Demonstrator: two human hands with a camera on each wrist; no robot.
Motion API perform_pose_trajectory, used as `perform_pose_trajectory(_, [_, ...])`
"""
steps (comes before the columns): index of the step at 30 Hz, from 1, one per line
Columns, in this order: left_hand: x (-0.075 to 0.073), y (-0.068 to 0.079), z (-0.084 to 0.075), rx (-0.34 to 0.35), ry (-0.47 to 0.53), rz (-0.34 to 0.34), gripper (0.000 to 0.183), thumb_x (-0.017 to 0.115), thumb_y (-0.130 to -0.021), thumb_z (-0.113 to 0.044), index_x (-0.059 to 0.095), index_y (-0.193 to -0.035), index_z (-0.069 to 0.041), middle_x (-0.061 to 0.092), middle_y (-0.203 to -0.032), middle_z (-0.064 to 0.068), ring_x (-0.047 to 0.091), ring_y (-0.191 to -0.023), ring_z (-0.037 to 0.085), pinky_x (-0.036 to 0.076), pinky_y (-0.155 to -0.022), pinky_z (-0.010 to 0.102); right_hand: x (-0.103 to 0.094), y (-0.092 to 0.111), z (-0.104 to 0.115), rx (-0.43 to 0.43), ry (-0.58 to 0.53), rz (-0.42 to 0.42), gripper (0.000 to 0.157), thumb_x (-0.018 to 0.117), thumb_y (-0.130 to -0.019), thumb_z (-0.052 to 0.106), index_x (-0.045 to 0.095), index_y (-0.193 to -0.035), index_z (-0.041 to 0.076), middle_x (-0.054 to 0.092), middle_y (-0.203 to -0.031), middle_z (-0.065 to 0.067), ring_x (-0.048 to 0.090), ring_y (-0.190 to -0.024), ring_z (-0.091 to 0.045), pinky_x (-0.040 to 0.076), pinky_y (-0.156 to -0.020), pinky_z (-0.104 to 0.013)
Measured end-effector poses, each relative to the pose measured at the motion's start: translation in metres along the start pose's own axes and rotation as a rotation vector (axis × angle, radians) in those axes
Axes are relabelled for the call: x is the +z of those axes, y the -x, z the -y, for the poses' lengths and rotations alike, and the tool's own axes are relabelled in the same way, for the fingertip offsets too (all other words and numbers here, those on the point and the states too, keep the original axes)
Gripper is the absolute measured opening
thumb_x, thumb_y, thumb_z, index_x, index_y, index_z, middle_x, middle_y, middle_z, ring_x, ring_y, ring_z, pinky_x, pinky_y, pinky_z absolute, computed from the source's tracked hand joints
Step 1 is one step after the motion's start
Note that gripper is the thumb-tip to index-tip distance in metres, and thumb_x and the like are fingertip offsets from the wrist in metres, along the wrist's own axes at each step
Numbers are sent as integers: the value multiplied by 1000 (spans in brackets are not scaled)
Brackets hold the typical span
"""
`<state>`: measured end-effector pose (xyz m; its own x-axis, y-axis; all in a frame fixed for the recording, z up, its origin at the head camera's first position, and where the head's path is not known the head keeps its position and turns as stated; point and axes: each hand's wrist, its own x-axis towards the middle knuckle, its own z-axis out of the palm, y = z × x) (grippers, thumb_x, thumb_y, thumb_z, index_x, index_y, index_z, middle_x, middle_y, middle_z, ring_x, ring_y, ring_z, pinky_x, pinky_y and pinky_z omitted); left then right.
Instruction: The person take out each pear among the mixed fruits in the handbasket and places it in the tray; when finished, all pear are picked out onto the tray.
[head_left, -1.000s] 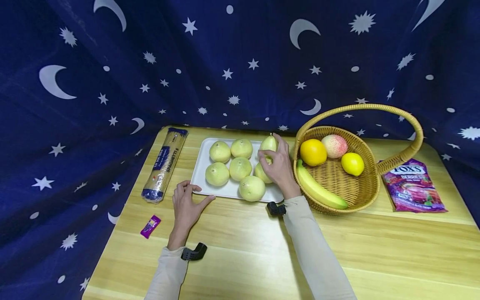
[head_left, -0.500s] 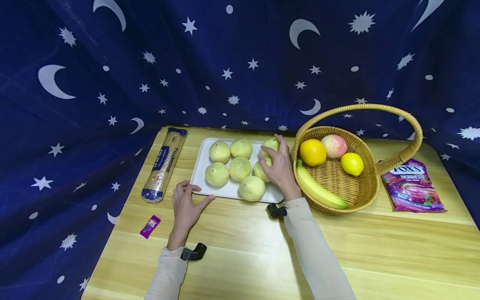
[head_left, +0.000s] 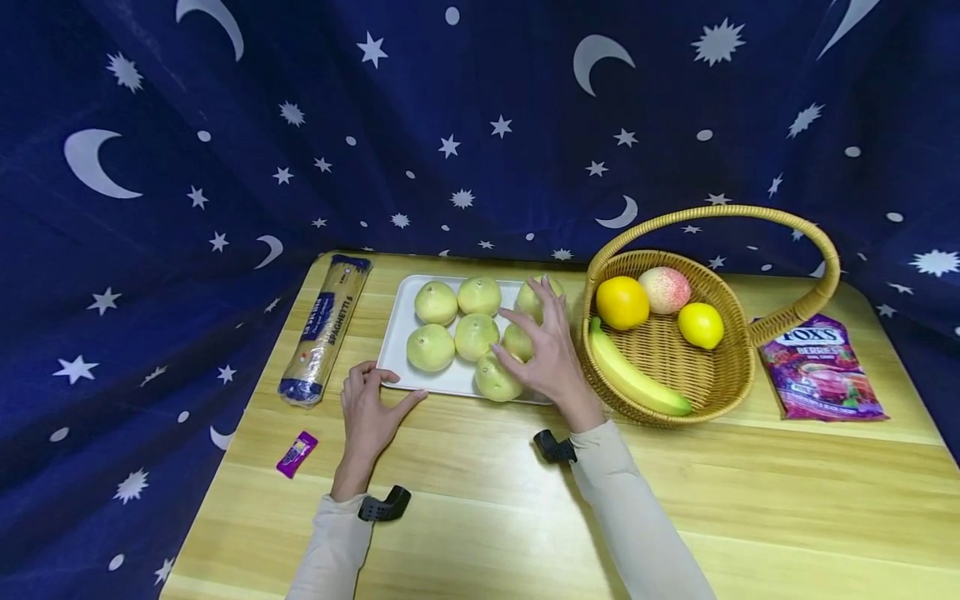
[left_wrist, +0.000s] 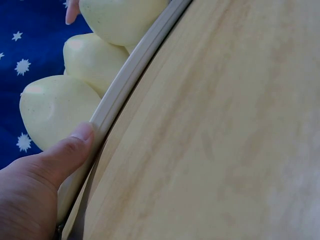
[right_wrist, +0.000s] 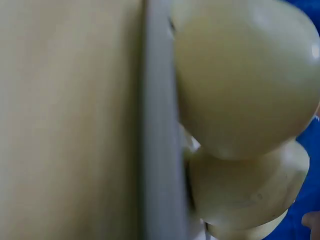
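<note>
In the head view, a white tray (head_left: 397, 372) carries several pale green pears (head_left: 431, 347). My left hand (head_left: 366, 417) holds the tray's near left corner, curled fingers at the left side and thumb along the front rim. The left wrist view shows that thumb (left_wrist: 75, 147) right against the rim; the other fingers are hidden there. My right hand (head_left: 551, 358) is spread over the tray's right end, fingers apart, holding nothing. It partly covers the back right pear (head_left: 527, 302) and the one in front of it. A pear (right_wrist: 245, 75) fills much of the right wrist view.
Just right of the tray stands a wicker basket (head_left: 678, 375) with a tall handle, holding a banana (head_left: 633, 371), an orange (head_left: 622, 303), a peach (head_left: 665, 289) and a lemon (head_left: 701, 325). Spaghetti (head_left: 326, 329), a small purple packet (head_left: 297, 454) and a berries bag (head_left: 821, 371) lie around.
The back right pear, tilted under my right hand earlier, now sits stem up in the tray. My right hand has let go, spread its fingers and drawn slightly back. The left hand stays put.
</note>
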<state>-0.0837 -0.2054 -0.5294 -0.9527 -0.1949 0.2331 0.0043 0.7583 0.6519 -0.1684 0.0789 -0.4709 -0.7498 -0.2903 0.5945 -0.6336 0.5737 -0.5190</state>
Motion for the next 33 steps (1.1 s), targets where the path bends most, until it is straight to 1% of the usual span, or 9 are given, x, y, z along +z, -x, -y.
perform_pose_trajectory(3, [0, 0, 1, 6, 4, -6, 52, 87, -69, -45, 61, -95, -9, 47, -125, 20, 40, -109, 35, 28, -93, 47, 0, 11, 6, -76, 13, 25, 52, 68, -79, 55, 74, -109, 13, 32, -152, -25, 20, -144, -49, 9, -109, -74])
perform_pose_trajectory(5, [0, 0, 2, 8, 3, -9, 52, 87, -69, -45, 61, -94, -9, 47, -125, 20, 40, -109, 35, 28, -92, 47, 1, 17, 9, -103, 19, 47, 51, 71, -77, 57, 76, -106, 15, 32, -152, -24, 20, -144, -50, 9, -108, -75])
perform_pose_trajectory(8, [0, 0, 3, 7, 2, -10, 51, 87, -69, -45, 61, -94, -9, 47, -125, 20, 41, -109, 35, 28, -92, 47, 4, 24, 12, -122, 26, 81, 46, 77, -73, 52, 76, -104, 19, 33, -152, -23, 19, -145, -47, 9, -110, -73])
perform_pose_trajectory(11, [0, 1, 3, 6, 0, -10, 51, 88, -69, -45, 61, -94, -9, 47, -125, 20, 41, -110, 35, 28, -92, 47, 7, 28, 12, -127, 30, 100, 43, 78, -72, 48, 76, -105, 20, 34, -151, -23, 19, -146, -46, 9, -112, -71])
perform_pose_trajectory(16, [0, 1, 2, 7, 5, -6, 51, 87, -69, -45, 61, -94, -9, 47, -125, 20, 40, -110, 35, 28, -93, 47, 9, 30, 7, -114, 13, 71, 40, 74, -75, 46, 76, -104, 19, 38, -148, -22, 22, -144, -48, 11, -111, -71])
perform_pose_trajectory(21, [0, 0, 1, 16, 0, -6, 52, 87, -69, -45, 61, -94, -9, 47, -125, 20, 41, -109, 35, 28, -94, 47, 8, 32, 1, -65, -21, 40, 38, 72, -75, 43, 75, -103, 18, 40, -146, -22, 22, -144, -47, 9, -112, -70])
perform_pose_trajectory(26, [0, -1, 1, 13, 2, -7, 51, 87, -69, -45, 61, -94, -9, 47, -125, 20, 40, -109, 35, 29, -93, 48, 6, 34, 3, -37, -38, 51, 38, 72, -75, 42, 74, -105, 18, 41, -145, -23, 21, -145, -44, 5, -115, -65])
perform_pose_trajectory(33, [0, 0, 1, 3, 7, -1, 51, 87, -70, -46, 61, -94, -9, 47, -125, 20, 40, -110, 35, 28, -94, 48, 4, 35, 4, -23, -36, 72, 39, 72, -76, 42, 73, -107, 18, 41, -145, -23, 20, -146, -42, 6, -115, -65])
